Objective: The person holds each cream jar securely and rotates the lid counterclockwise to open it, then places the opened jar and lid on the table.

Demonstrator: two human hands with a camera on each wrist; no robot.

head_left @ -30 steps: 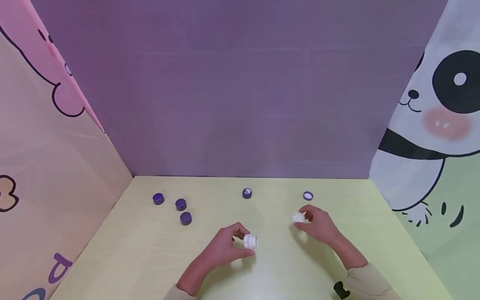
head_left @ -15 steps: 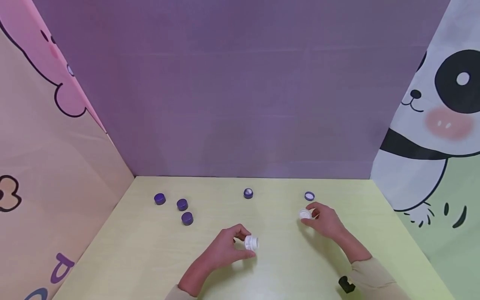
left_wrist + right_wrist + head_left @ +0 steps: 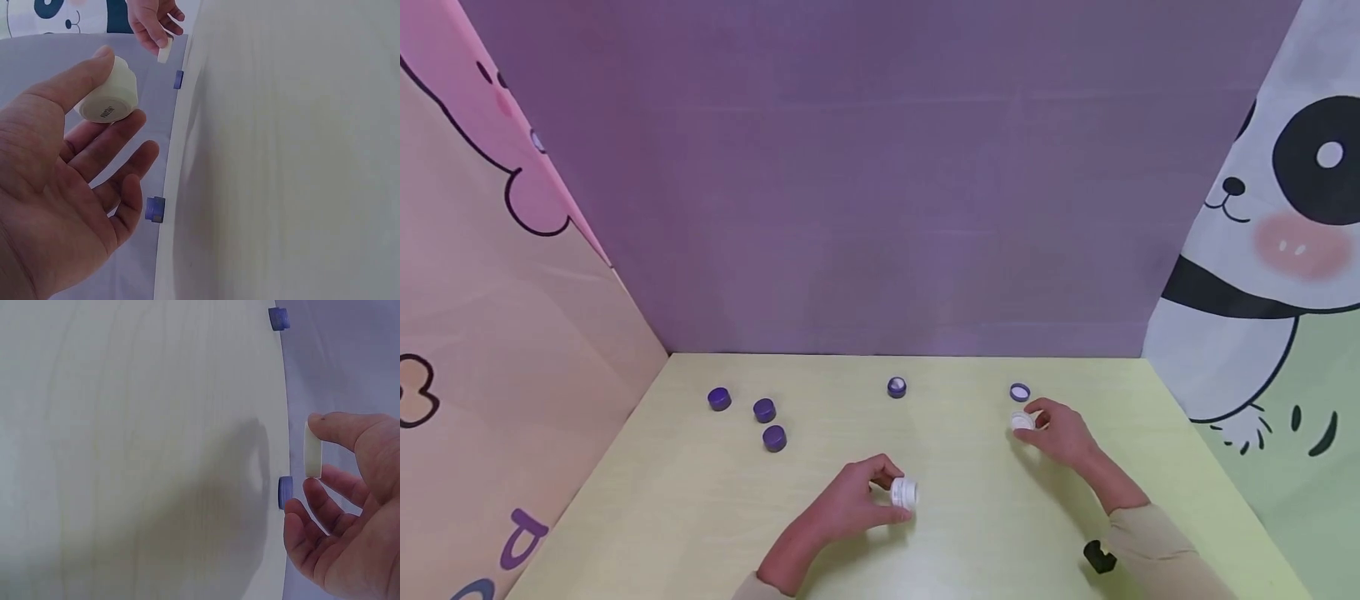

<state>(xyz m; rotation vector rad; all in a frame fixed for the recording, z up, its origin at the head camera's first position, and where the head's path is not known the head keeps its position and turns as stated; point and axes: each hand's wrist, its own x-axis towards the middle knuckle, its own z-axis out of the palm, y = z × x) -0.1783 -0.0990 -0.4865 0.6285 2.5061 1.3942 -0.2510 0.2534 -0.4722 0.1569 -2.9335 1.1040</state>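
Between thumb and fingers my left hand (image 3: 856, 502) pinches a small white bottle (image 3: 904, 493), held sideways above the table with its mouth turned right. The left wrist view shows the flat base of that bottle (image 3: 111, 103) with dark printing. My right hand (image 3: 1060, 433) pinches a round white cap (image 3: 1022, 422) by its edge, its hollow inner side toward the head camera. In the right wrist view the cap (image 3: 313, 450) appears edge-on between thumb and fingertips. Just beyond it on the table lies a purple ring-shaped cap (image 3: 1019, 392) with a white inside.
Three purple caps (image 3: 764, 409) lie at the left of the pale table (image 3: 700, 517). Another purple piece (image 3: 897, 387) with a whitish top is at the back middle. A black object (image 3: 1100, 557) shows beside the right sleeve. A purple backdrop (image 3: 880, 208) stands behind the table.
My right hand has moved right and slightly away with the white cap, closer to the purple ring-shaped cap. My left hand keeps the bottle, sitting slightly lower in view.
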